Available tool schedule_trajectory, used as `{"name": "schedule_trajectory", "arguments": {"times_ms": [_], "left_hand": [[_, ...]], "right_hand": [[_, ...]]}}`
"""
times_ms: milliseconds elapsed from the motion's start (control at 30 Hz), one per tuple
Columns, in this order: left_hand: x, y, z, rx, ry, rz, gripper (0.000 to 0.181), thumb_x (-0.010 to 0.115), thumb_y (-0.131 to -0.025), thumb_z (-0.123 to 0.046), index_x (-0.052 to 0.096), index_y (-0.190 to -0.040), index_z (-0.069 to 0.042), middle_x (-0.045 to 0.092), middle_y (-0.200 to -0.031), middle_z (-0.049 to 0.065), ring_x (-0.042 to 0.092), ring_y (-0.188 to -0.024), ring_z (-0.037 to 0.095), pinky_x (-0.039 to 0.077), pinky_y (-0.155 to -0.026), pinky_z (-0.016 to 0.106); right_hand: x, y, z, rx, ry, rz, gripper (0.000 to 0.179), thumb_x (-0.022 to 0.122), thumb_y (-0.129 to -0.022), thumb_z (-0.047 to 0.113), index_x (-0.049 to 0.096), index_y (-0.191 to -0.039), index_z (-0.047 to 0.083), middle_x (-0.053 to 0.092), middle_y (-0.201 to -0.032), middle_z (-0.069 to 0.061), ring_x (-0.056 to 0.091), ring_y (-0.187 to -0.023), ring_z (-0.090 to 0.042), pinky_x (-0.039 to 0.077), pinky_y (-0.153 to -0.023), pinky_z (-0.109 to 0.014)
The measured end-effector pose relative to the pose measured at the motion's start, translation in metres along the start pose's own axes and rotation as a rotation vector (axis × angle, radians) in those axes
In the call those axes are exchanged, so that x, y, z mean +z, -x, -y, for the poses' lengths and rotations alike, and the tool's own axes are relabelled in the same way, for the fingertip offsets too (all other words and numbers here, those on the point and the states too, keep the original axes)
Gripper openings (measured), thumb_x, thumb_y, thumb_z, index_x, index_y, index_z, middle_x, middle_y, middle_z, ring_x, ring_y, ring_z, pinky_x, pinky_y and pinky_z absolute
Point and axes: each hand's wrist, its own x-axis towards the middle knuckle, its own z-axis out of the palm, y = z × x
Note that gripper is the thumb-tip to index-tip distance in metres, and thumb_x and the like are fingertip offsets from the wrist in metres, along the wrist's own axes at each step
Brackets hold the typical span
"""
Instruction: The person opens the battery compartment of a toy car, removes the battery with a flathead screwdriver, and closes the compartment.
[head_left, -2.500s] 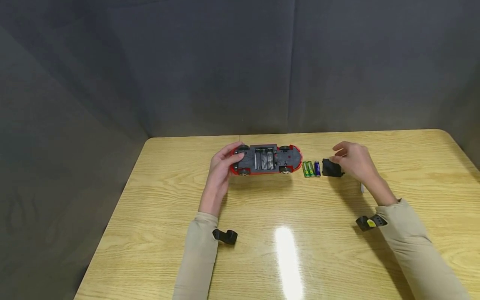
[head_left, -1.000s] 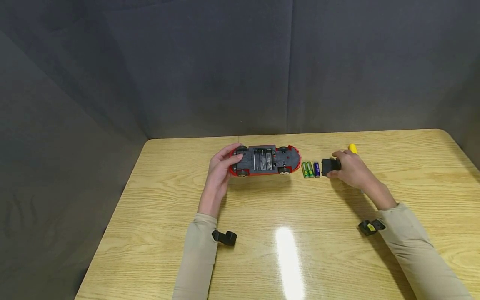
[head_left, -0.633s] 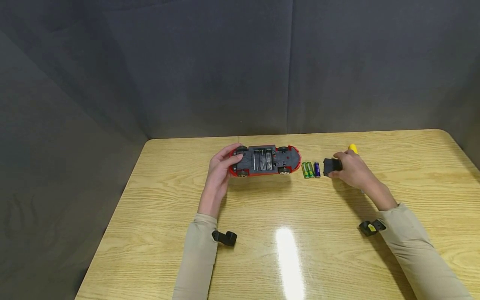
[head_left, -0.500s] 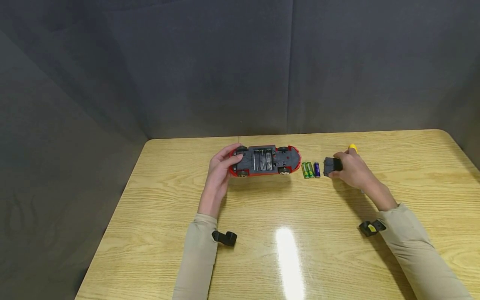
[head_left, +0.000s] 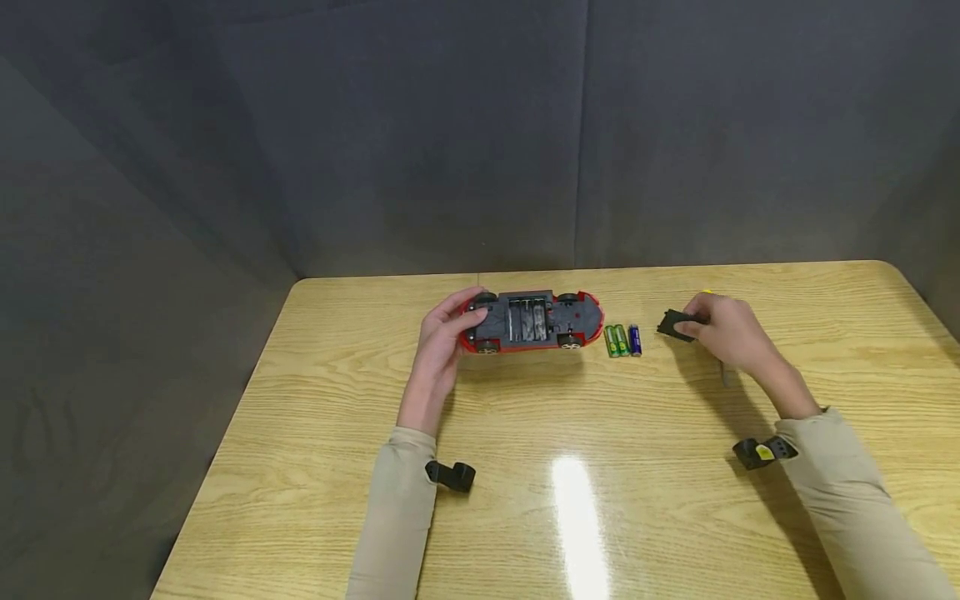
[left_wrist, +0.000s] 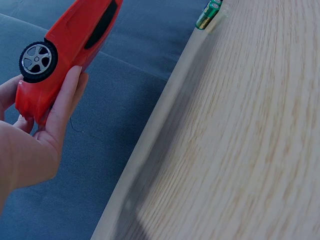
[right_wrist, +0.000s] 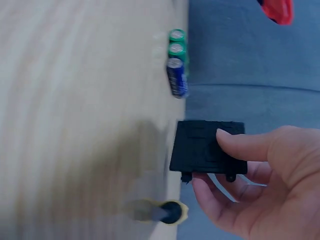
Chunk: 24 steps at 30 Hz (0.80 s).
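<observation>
My left hand [head_left: 438, 346] grips one end of a red toy car [head_left: 577, 315], turned so its dark underside faces the head camera. The battery compartment [head_left: 528, 319] in that underside is uncovered, with dark cylindrical shapes inside. In the left wrist view the car's red side [left_wrist: 72, 42] and a wheel [left_wrist: 37, 61] show above the fingers. A black battery cover [right_wrist: 200, 147] is pinched between thumb and fingers of my right hand [head_left: 731, 333], raised off the table. Two green batteries [head_left: 617, 341] and a blue one [head_left: 635, 340] lie between the car and that hand.
A screwdriver lies partly behind my right hand; its yellow handle [right_wrist: 184, 212] shows in the right wrist view. The wooden table [head_left: 495, 517] ends at a dark fabric wall [head_left: 420, 150] behind. Each sleeve carries a black wrist camera [head_left: 453, 476].
My right hand has taken hold of the battery cover and lifted it, tilting it and drawing it slightly right, away from the batteries. The left hand and car stay nearly still.
</observation>
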Motion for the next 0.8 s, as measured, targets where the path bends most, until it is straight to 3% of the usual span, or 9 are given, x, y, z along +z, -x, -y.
{"name": "schedule_trajectory", "arguments": {"times_ms": [200,367,433,633,800], "left_hand": [[0.0,0.0,0.0,-0.003,-0.004,0.007,0.038,0.067,-0.094,0.001,0.066,-0.132,-0.001,0.064,-0.128,0.012,0.067,-0.1,0.018,0.059,-0.073,0.024],[0.0,0.0,0.0,-0.003,-0.009,0.008,0.039,0.066,-0.094,0.002,0.066,-0.132,0.0,0.064,-0.129,0.012,0.067,-0.099,0.018,0.059,-0.072,0.024],[0.0,0.0,-0.001,-0.006,-0.01,0.006,0.038,0.066,-0.094,0.002,0.066,-0.132,0.0,0.064,-0.129,0.012,0.067,-0.1,0.018,0.059,-0.073,0.024],[0.0,-0.001,0.0,-0.013,-0.014,-0.001,0.037,0.067,-0.094,0.001,0.067,-0.131,-0.001,0.065,-0.128,0.012,0.067,-0.1,0.018,0.059,-0.074,0.024],[-0.001,-0.001,0.0,-0.016,-0.011,0.008,0.039,0.067,-0.094,0.001,0.066,-0.133,0.0,0.064,-0.128,0.012,0.067,-0.1,0.018,0.059,-0.074,0.024]], "right_hand": [[-0.016,0.004,0.007,0.023,-0.067,-0.147,0.021,0.064,-0.104,0.013,0.061,-0.106,-0.007,0.066,-0.091,-0.022,0.052,-0.069,-0.022,0.038,-0.058,-0.029],[-0.028,0.006,0.015,0.043,-0.252,-0.274,0.031,0.054,-0.108,0.015,0.055,-0.122,-0.013,0.061,-0.11,-0.034,0.056,-0.076,0.007,0.049,-0.061,-0.011],[-0.03,0.005,0.02,0.044,-0.347,-0.315,0.034,0.052,-0.109,0.015,0.052,-0.127,-0.013,0.058,-0.116,-0.033,0.055,-0.076,0.016,0.053,-0.062,-0.011],[-0.034,0.003,0.04,0.07,-0.504,-0.417,0.032,0.053,-0.109,0.017,0.053,-0.13,-0.006,0.056,-0.111,-0.004,0.064,-0.08,0.006,0.059,-0.061,-0.023],[-0.037,0.003,0.058,0.083,-0.613,-0.464,0.022,0.06,-0.105,0.014,0.06,-0.125,0.004,0.061,-0.104,0.005,0.067,-0.083,-0.001,0.059,-0.059,-0.023]]}}
